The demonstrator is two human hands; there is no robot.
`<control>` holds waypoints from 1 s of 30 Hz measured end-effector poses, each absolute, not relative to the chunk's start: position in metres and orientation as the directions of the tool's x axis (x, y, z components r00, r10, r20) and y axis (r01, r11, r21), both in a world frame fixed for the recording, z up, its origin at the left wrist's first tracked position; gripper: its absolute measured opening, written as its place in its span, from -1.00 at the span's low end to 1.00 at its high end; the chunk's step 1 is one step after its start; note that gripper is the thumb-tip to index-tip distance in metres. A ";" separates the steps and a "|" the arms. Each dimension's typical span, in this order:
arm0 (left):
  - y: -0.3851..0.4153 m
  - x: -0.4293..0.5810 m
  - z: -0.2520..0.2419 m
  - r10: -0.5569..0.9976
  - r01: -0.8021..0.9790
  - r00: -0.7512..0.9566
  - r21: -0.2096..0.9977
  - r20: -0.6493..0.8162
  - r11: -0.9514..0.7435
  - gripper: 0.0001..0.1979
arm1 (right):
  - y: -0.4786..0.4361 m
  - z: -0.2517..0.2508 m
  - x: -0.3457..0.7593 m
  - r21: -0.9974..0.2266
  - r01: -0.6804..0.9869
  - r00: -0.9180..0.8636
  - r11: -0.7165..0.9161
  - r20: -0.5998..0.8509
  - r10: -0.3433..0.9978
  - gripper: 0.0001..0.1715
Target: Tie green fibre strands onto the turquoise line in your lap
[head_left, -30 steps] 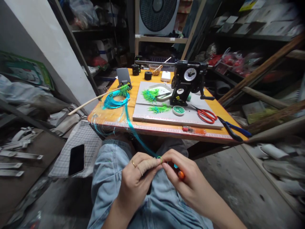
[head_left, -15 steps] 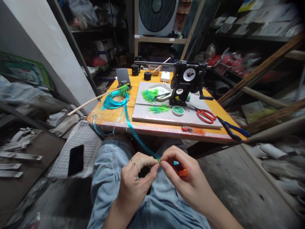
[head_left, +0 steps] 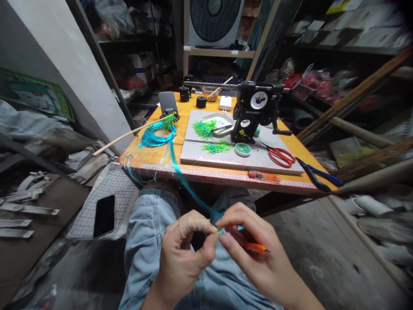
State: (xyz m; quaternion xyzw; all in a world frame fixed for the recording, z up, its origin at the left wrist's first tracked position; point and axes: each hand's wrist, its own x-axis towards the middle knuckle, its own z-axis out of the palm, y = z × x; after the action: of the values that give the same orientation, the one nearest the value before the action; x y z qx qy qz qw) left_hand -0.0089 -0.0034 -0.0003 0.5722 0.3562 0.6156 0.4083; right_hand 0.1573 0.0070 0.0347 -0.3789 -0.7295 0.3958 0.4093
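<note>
Between my hands is a small bit of green cord [head_left: 219, 230]. My left hand [head_left: 190, 245], its index finger wrapped in beige tape, pinches it between thumb and fingertip. My right hand [head_left: 254, 245] has thumb and index finger apart, close to the cord; its curled lower fingers hold a slim orange tool [head_left: 257, 248] with a dark tip, whose kind I cannot make out. A bundle of blue line [head_left: 190, 189] runs from the blue coil [head_left: 155, 137] on the table down to my right hand, which hides its end.
On the orange table [head_left: 151, 157] stands a black hand-cranked machine [head_left: 247, 114] beside green-blue tufts [head_left: 204, 128] and a dish of green bits [head_left: 243, 149]. Red-handled scissors [head_left: 282, 156], an orange cutter [head_left: 263, 177] and blue-handled pliers [head_left: 318, 174] lie at right. A phone [head_left: 105, 216] rests at lower left.
Both hands have moved slightly down and right. My right thumb and index finger have parted, and more of the orange tool now shows. The view has shifted slightly.
</note>
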 end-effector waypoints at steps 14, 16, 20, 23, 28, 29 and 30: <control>0.001 -0.010 -0.002 0.876 -0.276 0.057 0.851 0.479 -0.447 -0.80 | 0.006 0.037 0.158 -0.795 0.241 -0.417 0.557 0.433 0.799 -0.76; 0.000 -0.007 -0.002 0.926 -0.316 0.034 0.883 0.376 -0.347 -0.85 | 0.006 0.037 0.156 -0.773 0.262 -0.417 0.577 0.448 0.790 -0.79; 0.000 -0.002 -0.003 0.993 -0.457 -0.012 0.882 0.121 -0.113 -0.94 | 0.006 0.037 0.153 -0.774 0.300 -0.398 0.557 0.429 0.811 -0.87; 0.000 -0.001 -0.003 0.999 -0.496 0.035 0.868 0.001 0.016 -0.86 | 0.005 0.033 0.151 -0.847 0.281 -0.382 0.452 0.333 0.862 -0.88; 0.002 0.000 -0.003 0.997 -0.558 0.056 0.825 -0.061 0.082 -0.82 | 0.007 0.026 0.148 -0.964 0.106 -0.377 0.243 0.187 0.907 -0.87; 0.002 0.000 -0.003 0.996 -0.566 0.053 0.820 -0.067 0.085 -0.82 | 0.008 0.025 0.148 -0.971 0.093 -0.377 0.222 0.172 0.910 -0.88; 0.003 0.000 -0.003 0.996 -0.567 0.046 0.819 -0.074 0.087 -0.82 | 0.008 0.024 0.147 -0.971 0.099 -0.378 0.218 0.166 0.911 -0.89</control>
State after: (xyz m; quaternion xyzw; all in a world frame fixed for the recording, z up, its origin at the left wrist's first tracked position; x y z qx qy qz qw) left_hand 0.0002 0.0027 -0.0031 0.3123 0.3435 0.5991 0.6523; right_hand 0.1474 0.0081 0.0238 -0.3796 -0.6649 0.4967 0.4087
